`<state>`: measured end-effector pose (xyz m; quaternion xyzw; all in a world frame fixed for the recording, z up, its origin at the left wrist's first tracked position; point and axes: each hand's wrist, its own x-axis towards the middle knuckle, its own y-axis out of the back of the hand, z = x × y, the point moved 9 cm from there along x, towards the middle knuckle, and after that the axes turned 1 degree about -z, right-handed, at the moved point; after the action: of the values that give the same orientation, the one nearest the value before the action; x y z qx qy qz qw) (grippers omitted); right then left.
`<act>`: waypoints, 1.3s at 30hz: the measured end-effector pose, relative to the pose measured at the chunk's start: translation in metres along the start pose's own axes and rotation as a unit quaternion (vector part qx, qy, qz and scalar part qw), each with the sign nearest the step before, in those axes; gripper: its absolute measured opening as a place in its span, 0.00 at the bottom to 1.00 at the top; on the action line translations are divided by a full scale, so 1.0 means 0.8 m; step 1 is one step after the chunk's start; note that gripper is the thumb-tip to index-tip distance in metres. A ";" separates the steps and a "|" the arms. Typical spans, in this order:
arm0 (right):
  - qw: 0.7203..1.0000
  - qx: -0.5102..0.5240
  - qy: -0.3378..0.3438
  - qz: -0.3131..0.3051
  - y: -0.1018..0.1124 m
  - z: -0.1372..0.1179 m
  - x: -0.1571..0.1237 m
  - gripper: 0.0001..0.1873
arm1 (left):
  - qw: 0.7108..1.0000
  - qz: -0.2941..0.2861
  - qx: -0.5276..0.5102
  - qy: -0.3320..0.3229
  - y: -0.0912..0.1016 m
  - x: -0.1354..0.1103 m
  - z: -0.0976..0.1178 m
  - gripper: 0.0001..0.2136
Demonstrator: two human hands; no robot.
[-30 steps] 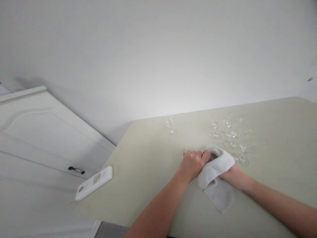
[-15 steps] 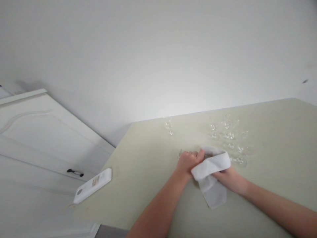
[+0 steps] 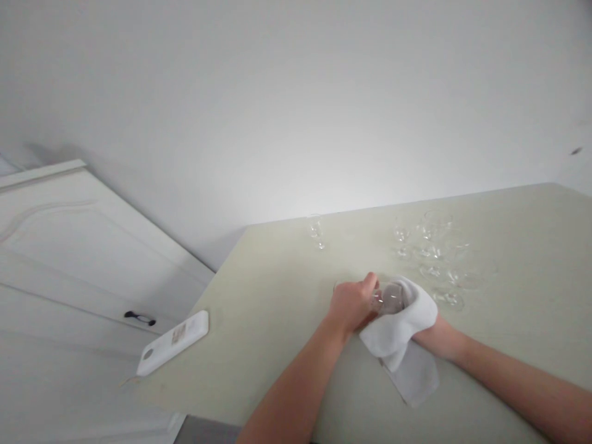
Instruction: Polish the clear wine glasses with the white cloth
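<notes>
- White box: on the surface, well to the left of the cloth.
- Lone glass: stands near the far edge, beyond the cloth and to its left, apart from both hands.
- Left hand: just left of the cloth, its fingers curled closed around the stem end of the glass. A sliver past the hand's left side may be the foot.
- Glass: between the hands, tipped over so its long axis runs left to right, stem towards the left fingers, bowl towards the cloth. The mouth end goes into the folds; how deep, I cannot tell.
- Cloth: wrapped below and around the right end of the bowl, one corner hanging towards the wearer.
- Right hand: enters the cloth from its right, nearer the mouth end as the left is nearer the stem. Its fingers are covered, so how far open they are, and what they grip, cannot be told.
- Other glasses: grouped beyond the cloth and to its right; too faint to count.
</notes>
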<state>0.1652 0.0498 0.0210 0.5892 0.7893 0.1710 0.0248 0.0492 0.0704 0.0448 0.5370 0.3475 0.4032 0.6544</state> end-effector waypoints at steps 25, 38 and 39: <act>0.999 0.015 -0.046 0.017 0.010 0.028 -0.002 0.17 | 1.000 -0.024 -0.006 0.017 -0.016 0.004 -0.004 0.14; 0.998 0.003 -0.055 0.030 0.013 0.034 -0.003 0.16 | 1.000 -0.027 -0.003 0.013 -0.014 0.004 -0.003 0.14; 0.998 0.003 -0.055 0.029 0.013 0.035 -0.003 0.16 | 1.000 -0.027 -0.004 0.012 -0.015 0.004 -0.003 0.14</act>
<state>0.1823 0.0570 -0.0023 0.6205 0.7697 0.1367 0.0617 0.0501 0.0730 0.0327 0.5196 0.3682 0.3936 0.6630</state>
